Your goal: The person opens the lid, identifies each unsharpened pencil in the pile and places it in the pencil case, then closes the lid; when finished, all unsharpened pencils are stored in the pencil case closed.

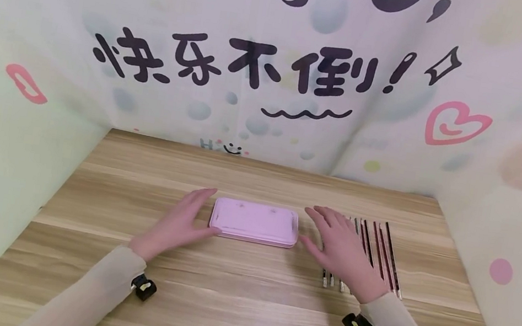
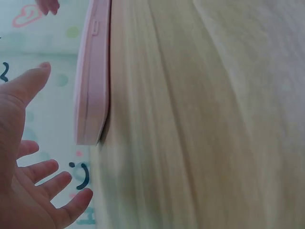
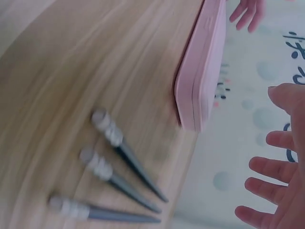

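A closed pink case lies flat on the wooden table, its long side across the view. At its left end the left hand is spread, thumb by the near corner; whether it touches cannot be told. The left wrist view shows the fingers of this hand apart and holding nothing, beside the case. Off the right end is the right hand, fingers parted, above some of the pencils. In the right wrist view the hand holds nothing, with the case to its left.
Several slim dark and red pencils lie side by side right of the case; three silver-capped ends show in the right wrist view. Printed cloth walls stand behind and at both sides of the table. Each wrist wears a small black device.
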`<move>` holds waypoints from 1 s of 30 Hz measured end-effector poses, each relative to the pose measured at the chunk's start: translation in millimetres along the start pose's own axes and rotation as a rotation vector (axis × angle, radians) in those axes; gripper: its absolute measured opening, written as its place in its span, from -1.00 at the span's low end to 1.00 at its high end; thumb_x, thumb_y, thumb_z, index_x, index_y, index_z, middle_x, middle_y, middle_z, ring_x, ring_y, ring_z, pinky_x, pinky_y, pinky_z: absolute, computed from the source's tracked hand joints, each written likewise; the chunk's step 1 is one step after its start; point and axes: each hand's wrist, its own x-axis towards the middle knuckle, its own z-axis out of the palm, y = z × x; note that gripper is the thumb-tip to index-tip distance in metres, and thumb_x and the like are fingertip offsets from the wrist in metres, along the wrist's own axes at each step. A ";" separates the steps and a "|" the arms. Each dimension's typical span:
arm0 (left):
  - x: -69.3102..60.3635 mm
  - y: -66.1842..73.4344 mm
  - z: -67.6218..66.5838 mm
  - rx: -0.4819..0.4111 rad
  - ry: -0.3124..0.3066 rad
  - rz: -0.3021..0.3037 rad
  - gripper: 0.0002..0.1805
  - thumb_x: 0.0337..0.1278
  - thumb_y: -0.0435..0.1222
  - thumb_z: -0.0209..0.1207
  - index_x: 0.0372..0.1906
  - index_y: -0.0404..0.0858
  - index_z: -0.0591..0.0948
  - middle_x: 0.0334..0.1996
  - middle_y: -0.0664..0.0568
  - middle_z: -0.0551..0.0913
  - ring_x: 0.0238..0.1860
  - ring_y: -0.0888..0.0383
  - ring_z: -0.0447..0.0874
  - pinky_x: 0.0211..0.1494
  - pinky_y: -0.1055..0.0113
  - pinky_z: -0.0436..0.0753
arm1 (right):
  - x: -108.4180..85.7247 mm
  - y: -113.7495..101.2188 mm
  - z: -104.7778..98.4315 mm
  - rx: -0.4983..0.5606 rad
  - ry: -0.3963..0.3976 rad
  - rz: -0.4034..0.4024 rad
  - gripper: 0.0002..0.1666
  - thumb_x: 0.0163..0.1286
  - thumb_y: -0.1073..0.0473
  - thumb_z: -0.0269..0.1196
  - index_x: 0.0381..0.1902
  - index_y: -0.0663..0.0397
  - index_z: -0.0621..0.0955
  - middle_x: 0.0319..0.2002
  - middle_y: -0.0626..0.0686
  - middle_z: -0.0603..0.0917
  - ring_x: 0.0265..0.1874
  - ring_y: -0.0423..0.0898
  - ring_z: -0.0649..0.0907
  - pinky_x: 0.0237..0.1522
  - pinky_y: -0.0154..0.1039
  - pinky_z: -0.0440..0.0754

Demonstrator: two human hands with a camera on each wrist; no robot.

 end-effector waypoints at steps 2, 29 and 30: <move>2.6 -0.3 3.5 -0.010 -0.006 0.004 0.11 0.08 0.00 0.52 0.60 -0.36 0.20 0.52 -0.34 0.31 0.51 -0.32 0.27 0.54 -0.24 0.30 | 4.6 -3.5 4.6 -0.005 -0.015 -0.011 -0.23 0.43 -0.14 0.34 0.44 0.14 0.48 0.30 0.27 0.57 0.28 0.31 0.56 0.25 0.45 0.51; 25.9 -7.1 22.0 0.012 -0.129 -0.014 0.25 -0.10 0.04 0.61 0.61 -0.38 0.18 0.52 -0.32 0.33 0.53 -0.32 0.23 0.50 -0.35 0.25 | 39.8 -49.6 49.2 -0.063 -0.169 -0.134 -0.21 0.39 -0.17 0.41 0.43 0.10 0.50 0.31 0.16 0.59 0.33 0.13 0.54 0.41 0.15 0.48; 26.1 -7.9 22.1 0.014 -0.129 -0.012 0.25 -0.11 0.04 0.61 0.60 -0.38 0.20 0.51 -0.32 0.35 0.52 -0.32 0.24 0.49 -0.35 0.26 | 40.3 -50.1 50.0 -0.061 -0.165 -0.139 -0.21 0.39 -0.16 0.41 0.43 0.10 0.51 0.30 0.16 0.59 0.33 0.13 0.55 0.41 0.14 0.48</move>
